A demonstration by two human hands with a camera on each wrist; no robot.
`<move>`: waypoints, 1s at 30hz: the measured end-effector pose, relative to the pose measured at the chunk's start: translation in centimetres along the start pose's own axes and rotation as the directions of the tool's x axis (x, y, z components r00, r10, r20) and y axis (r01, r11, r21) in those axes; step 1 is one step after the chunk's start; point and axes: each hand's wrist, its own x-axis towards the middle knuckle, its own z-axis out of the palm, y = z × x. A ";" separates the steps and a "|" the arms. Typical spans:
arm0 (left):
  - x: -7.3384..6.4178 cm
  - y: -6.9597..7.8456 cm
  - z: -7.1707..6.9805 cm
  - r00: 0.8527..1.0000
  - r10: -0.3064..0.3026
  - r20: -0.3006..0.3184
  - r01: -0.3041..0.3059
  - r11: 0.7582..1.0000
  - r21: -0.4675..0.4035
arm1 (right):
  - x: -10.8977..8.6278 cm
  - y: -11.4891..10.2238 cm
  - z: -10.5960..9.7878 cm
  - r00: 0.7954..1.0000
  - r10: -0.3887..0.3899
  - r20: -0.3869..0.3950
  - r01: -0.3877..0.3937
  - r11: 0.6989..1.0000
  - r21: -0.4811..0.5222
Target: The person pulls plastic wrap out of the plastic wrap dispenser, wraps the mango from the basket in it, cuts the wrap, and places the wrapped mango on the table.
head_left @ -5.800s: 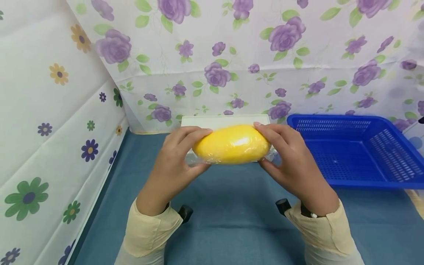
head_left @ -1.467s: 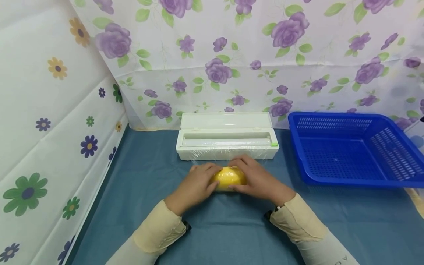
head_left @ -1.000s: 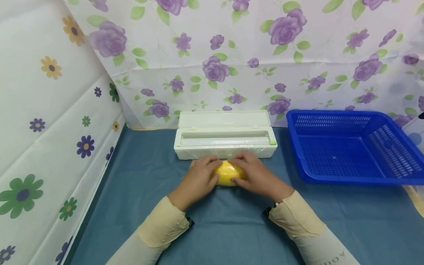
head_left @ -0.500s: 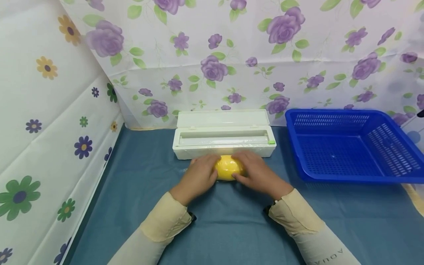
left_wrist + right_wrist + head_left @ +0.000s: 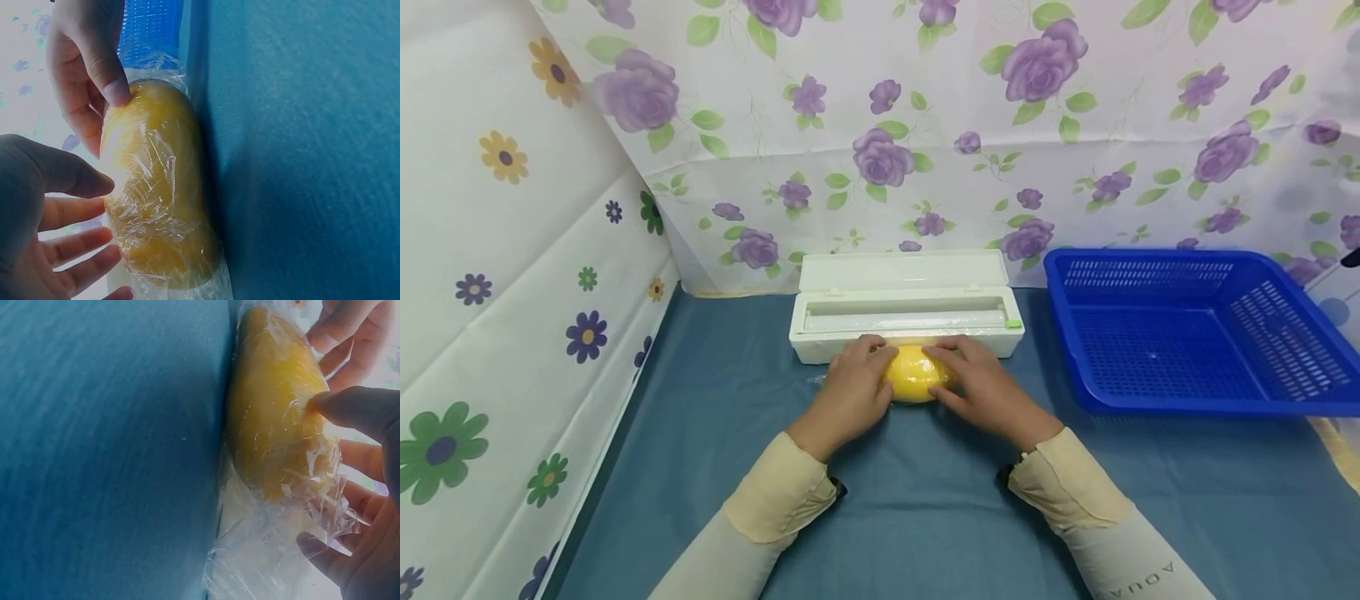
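A smooth yellow oblong fruit (image 5: 913,375), perhaps a mango, lies wrapped in clear cling film (image 5: 250,550) just in front of the white cling film dispenser (image 5: 820,342). My left hand (image 5: 854,392) holds its left part, thumb on the near side and fingers over the top. On the right part, my right hand (image 5: 985,387) grips it in the same way. In the right wrist view, loose crumpled film trails off the fruit's end by the right fingers. Close wrinkles of film show over the yellow skin in the left wrist view. The hands partly hide both ends.
The dispenser's lid (image 5: 902,268) stands open at the back, with a film roll (image 5: 902,320) inside and a green tab (image 5: 1013,324) at its right end. A blue plastic basket (image 5: 1187,404) stands to the right. Flowered sheets (image 5: 880,92) rise behind and at left.
Earlier both hands held the wrapped fruit up in front of the dispenser. It came down to the table with film stretching towards the dispenser, then moved away from me, up against its front.
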 end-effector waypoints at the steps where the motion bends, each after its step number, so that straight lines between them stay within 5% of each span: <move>1: 0.0 0.0 0.0 1.000 0.004 -0.005 -0.004 1.000 0.003 | 0.0 0.0 0.0 1.000 0.000 -0.001 0.000 1.000 -0.001; 11: 0.1 0.3 0.0 1.000 -0.009 0.003 0.009 1.000 0.005 | -0.1 0.0 -0.2 1.000 -0.012 -0.015 0.012 1.000 -0.001; 18: 0.4 0.7 -0.2 1.000 -0.024 0.010 0.025 1.000 -0.020 | 0.2 0.8 -0.4 0.993 -0.036 -0.110 0.038 0.999 0.023; 24: 1.5 1.5 -0.5 1.000 0.010 0.006 -0.010 0.998 -0.056 | 0.3 1.9 -1.0 0.968 -0.022 -0.251 0.030 0.999 0.026; 30: 3.2 3.1 -0.7 0.997 0.074 0.000 -0.073 0.995 -0.065 | 0.1 2.4 -1.7 0.937 0.098 -0.335 -0.084 0.995 0.056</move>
